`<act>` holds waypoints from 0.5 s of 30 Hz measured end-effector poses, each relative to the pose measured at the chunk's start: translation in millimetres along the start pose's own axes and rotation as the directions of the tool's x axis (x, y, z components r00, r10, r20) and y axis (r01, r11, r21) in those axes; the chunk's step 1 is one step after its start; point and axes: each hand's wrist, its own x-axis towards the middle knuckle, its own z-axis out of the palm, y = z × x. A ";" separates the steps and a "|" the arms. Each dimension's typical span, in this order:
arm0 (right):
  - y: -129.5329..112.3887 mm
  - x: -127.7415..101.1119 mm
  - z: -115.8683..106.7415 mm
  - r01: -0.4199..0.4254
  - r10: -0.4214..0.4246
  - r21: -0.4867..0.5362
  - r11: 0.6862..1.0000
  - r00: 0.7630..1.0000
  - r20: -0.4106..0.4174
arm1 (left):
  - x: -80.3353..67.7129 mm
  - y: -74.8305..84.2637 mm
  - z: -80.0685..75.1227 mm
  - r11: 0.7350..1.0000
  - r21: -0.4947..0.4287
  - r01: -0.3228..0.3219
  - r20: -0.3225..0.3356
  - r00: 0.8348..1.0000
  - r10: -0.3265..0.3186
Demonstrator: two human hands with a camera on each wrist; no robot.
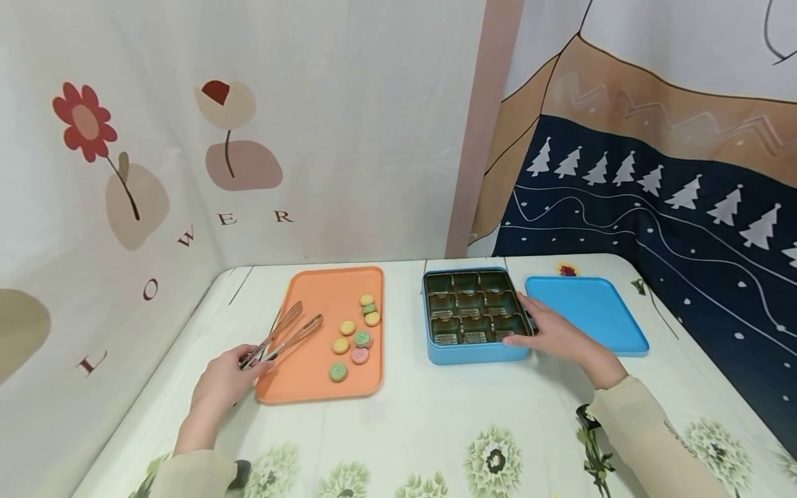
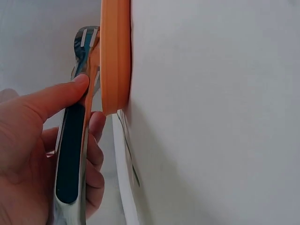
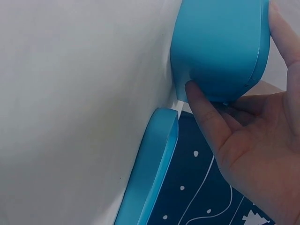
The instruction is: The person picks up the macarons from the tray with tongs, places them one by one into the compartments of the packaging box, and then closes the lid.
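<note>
My left hand [image 1: 227,379] grips metal tongs [image 1: 310,326] by the handle, thumb on top. The tongs' two slotted ends stand apart over the left part of an orange tray [image 1: 314,294]. Toward the tray's right side lie several macarons: yellow ones [image 1: 340,346], green ones [image 1: 338,372] and a pink one [image 1: 360,355]. My right hand [image 1: 554,333] holds the right front corner of a blue box [image 1: 479,355], thumb at the front rim and fingers along the right side. Inside the box sits a dark brown insert [image 1: 470,293] with several square compartments.
A blue lid [image 1: 585,304] lies flat to the right of the box, behind my right hand. The table [image 1: 405,415] has a white, flower-printed cloth. Printed curtains [image 1: 349,138] stand close behind and at both sides.
</note>
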 end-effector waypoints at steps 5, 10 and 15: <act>-0.5 0.9 0.0 -0.007 0.007 0.006 1.000 1.000 0.005 | -1.7 0.6 -2.3 1.000 -0.008 0.011 -0.002 1.000 -0.011; -0.3 1.6 0.2 -0.014 0.013 0.008 1.000 1.000 0.007 | -3.7 2.1 -2.7 1.000 -0.007 -0.014 -0.031 0.999 0.014; -0.9 1.4 -0.2 -0.015 0.015 0.000 1.000 1.000 0.007 | -4.7 3.3 -2.8 0.999 -0.019 -0.042 -0.064 0.997 0.040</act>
